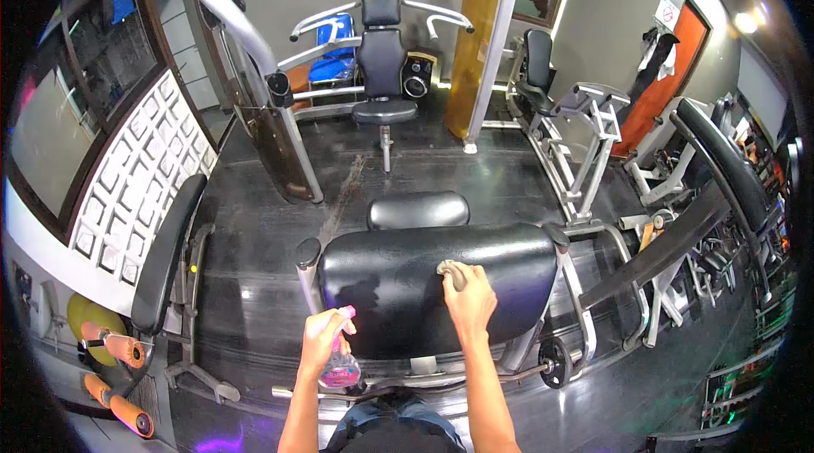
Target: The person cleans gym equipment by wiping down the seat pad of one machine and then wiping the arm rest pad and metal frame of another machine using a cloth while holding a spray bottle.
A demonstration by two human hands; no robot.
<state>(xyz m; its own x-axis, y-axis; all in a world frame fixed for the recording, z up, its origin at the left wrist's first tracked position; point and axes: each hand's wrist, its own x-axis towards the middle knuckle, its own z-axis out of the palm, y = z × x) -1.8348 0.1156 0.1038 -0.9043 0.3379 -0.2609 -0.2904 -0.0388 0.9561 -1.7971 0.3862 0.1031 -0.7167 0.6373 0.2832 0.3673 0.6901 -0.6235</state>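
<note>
Fingers of my left hand (pixel 319 340) wrap round the neck of a clear spray bottle (pixel 341 368) with a pink top and pink liquid, held by the near left edge of a black padded bench (pixel 398 271). My right hand (pixel 471 304) is closed on a light, crumpled cloth (pixel 454 273), which touches the upper middle of the pad. A darker patch shows on the pad's left part. Just beyond the bench lies a smaller black cushion (pixel 418 210).
A seated machine (pixel 381 63) stands ahead, between two tall machine columns. On the left is an upright black pad (pixel 168 258) near orange rollers (pixel 127 350). A weight plate (pixel 555 362) sits low right of the bench. More gym machines fill the right side.
</note>
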